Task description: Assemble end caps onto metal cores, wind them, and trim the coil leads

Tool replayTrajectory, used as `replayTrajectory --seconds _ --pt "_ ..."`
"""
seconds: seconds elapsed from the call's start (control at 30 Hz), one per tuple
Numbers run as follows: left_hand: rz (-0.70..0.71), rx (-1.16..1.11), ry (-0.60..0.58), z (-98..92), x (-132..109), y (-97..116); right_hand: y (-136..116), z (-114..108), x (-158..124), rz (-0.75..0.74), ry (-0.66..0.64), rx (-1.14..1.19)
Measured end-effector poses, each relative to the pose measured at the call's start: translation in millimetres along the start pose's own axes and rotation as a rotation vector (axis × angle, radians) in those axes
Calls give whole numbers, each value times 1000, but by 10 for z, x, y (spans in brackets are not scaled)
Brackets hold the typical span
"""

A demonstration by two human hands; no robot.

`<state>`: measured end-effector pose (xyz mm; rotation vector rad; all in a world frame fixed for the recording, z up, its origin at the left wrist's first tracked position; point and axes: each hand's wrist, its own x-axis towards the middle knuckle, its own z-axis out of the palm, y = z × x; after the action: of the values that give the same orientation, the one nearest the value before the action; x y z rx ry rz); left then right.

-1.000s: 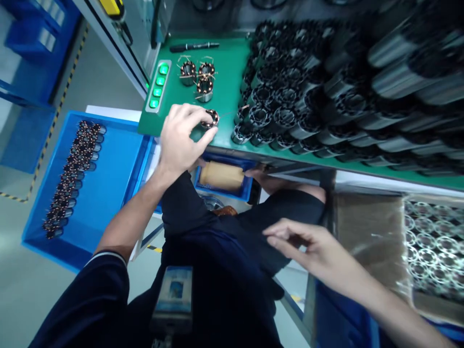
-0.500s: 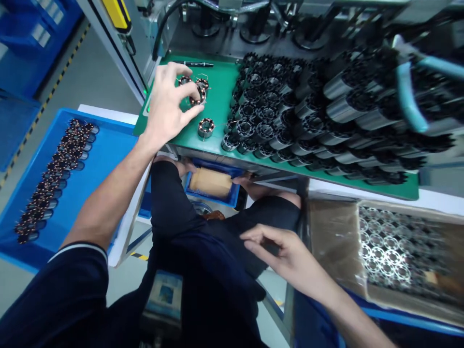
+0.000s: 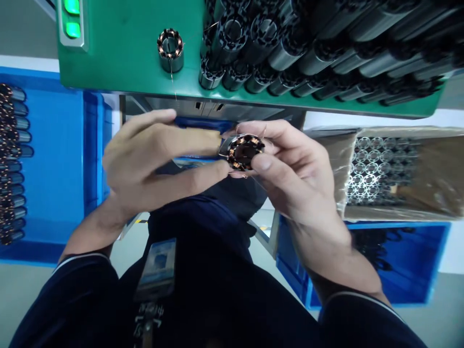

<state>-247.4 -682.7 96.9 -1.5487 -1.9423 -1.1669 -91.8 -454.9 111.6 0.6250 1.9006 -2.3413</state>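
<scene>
Both hands meet over my lap on one wound stator (image 3: 243, 152), a small metal ring with copper coils. My right hand (image 3: 290, 169) pinches it between thumb and fingers. My left hand (image 3: 155, 159) grips its left side with thumb and forefinger. Thin copper wire ends stick out near my right fingertips. Another wound stator (image 3: 170, 48) stands alone on the green mat (image 3: 123, 53) just above my hands, a wire trailing off the edge.
Rows of dark unwound stator cores (image 3: 290, 48) fill the mat's right side. A blue tray (image 3: 54, 164) at left holds a row of wound stators (image 3: 10, 159). A cardboard box (image 3: 398, 169) of metal rings lies at right, a blue bin (image 3: 398, 256) below. Green lit buttons (image 3: 71, 17) glow top left.
My left hand left the mat with a wound stator and came down to my lap. My right hand rose to meet it and took hold. The view tilted downward.
</scene>
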Motion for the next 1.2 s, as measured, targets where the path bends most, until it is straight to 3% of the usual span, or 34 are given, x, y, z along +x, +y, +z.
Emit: replayTrajectory --seconds 0.07,0.13,0.27,0.37,0.43,0.53,0.63,0.73,0.87,0.97,1.1,1.2 --pt "59 83 -40 -34 -74 -10 21 -23 0 -33 4 19" --pt "17 37 -125 -9 -163 -15 46 -45 15 -46 34 9" --pt "-121 -137 -142 337 -532 -46 125 -102 48 1 134 -84" --pt "-368 -283 -270 639 -844 -97 206 -137 33 13 161 -36" --pt "-567 -340 -238 724 -909 -117 260 -137 6 -14 196 -2" --pt "-641 -417 26 691 -713 -90 349 -99 -12 -104 219 14" --pt "-642 -599 128 650 -376 4 460 -45 34 -259 190 63" --pt "-750 -797 118 723 -238 105 550 -32 96 -338 144 115" --pt "-877 -1009 72 869 -415 105 604 -111 64 -359 41 200" --pt "-987 -986 58 851 -470 23 627 -175 -23 -329 13 171" --pt "-826 -948 -100 683 -236 -5 625 -205 -62 -309 24 62" --pt "-756 -944 -117 621 -129 69 631 -205 -26 -313 13 5"
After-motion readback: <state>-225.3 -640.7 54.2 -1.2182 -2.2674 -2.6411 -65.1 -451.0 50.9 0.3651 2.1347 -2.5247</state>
